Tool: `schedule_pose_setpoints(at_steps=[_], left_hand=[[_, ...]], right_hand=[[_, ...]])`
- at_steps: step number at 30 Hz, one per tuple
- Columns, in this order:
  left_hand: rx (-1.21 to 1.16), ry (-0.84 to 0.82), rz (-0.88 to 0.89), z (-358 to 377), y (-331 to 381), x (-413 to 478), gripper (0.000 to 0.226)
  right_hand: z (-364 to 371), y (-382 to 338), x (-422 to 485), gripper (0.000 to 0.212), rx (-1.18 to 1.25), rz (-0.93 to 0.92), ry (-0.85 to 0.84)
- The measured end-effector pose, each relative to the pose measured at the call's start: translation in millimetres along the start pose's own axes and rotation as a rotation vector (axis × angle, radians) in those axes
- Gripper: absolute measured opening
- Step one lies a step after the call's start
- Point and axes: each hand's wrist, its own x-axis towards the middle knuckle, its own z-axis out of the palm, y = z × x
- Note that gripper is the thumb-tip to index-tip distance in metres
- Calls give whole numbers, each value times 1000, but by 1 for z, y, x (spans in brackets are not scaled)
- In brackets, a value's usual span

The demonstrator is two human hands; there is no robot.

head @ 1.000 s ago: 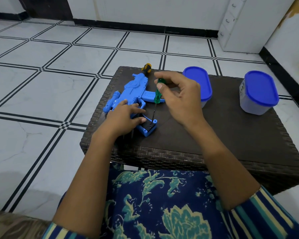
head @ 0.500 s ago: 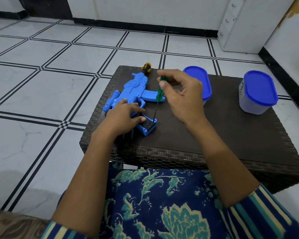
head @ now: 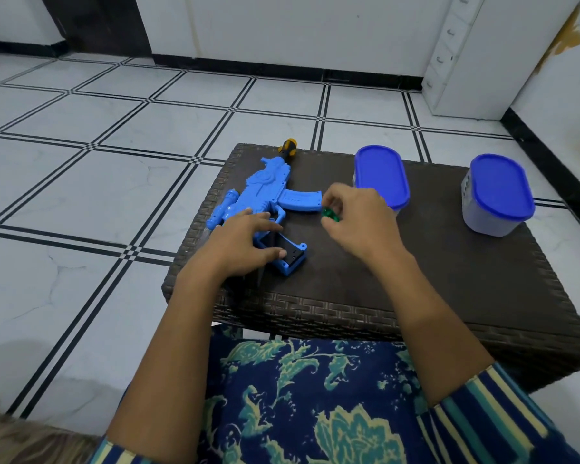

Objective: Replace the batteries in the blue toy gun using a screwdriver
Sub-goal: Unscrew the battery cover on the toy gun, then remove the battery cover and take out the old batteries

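The blue toy gun [head: 268,192] lies flat on the left part of the dark wicker table [head: 432,262], its orange muzzle pointing away from me. Its grip points toward me, with a black battery compartment [head: 290,252] showing at the end. My left hand [head: 245,242] rests flat on the gun's grip and body, pressing it down. To the right of the gun, low over the table, my right hand [head: 355,216] is closed on the green-handled screwdriver [head: 330,214]. Only the handle end shows; the shaft is hidden by my fingers.
Two containers with blue lids stand on the table: one [head: 380,175] just behind my right hand, another [head: 498,195] near the right edge. The table's left edge is close to the gun. A white drawer unit [head: 466,55] stands at the back right on the tiled floor.
My right hand has lifted the screwdriver's tip off the battery compartment and carried it right and down toward the table. My left hand stays on the gun.
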Motion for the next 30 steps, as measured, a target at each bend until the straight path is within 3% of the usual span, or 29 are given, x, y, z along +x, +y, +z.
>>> schedule_pose_setpoints(at_steps=[6,10,14,17,21,26,30], left_hand=[[36,5,32,3,2,-6,71],[103,-50,34,7,0,-8,87],[60,8,16,8,-6,-16,96],[153,76,-28,12,-6,-24,91],[251,121,67,21,10,-30,73],[288,13,71,26,9,-34,70],[278,20,3,21,5,-32,72]], right_hand=[[15,7,4,25,-83,75,-194],[22,14,6,26,-44,117,-225],[24,18,7,26,-6,139,-217],[26,14,9,29,22,84,-136],[33,9,22,41,90,-30,-38],[50,18,52,65,147,-35,-260],[59,29,64,61,242,-15,-314]])
